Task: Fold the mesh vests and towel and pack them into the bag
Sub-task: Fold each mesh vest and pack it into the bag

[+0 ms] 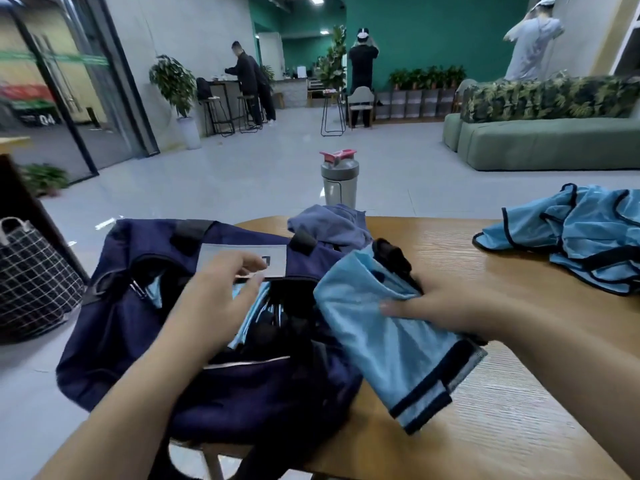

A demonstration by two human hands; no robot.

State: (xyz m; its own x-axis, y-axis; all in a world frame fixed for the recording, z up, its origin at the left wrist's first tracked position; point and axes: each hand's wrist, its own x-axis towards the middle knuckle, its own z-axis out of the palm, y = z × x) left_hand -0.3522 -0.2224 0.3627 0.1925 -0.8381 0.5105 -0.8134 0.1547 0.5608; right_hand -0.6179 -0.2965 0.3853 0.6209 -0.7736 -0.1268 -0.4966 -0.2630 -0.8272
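Note:
A navy duffel bag [145, 327] lies open on the left end of the wooden table [485, 427]. Light blue fabric shows inside its mouth. My left hand [221, 289] hovers over the opening, fingers loosely bent near the bag's far rim; whether it holds anything I cannot tell. My right hand [446, 311] grips a folded light blue mesh vest [391, 337] with dark trim, held tilted just right of the opening. Another blue mesh vest [581, 237] lies crumpled at the table's far right. A purple-grey towel [332, 225] sits bunched behind the bag.
A grey shaker bottle [338, 178] with a pink lid stands behind the towel. A checked basket [31, 278] sits on the floor at left. A green sofa [547, 140] and several people are far back in the room.

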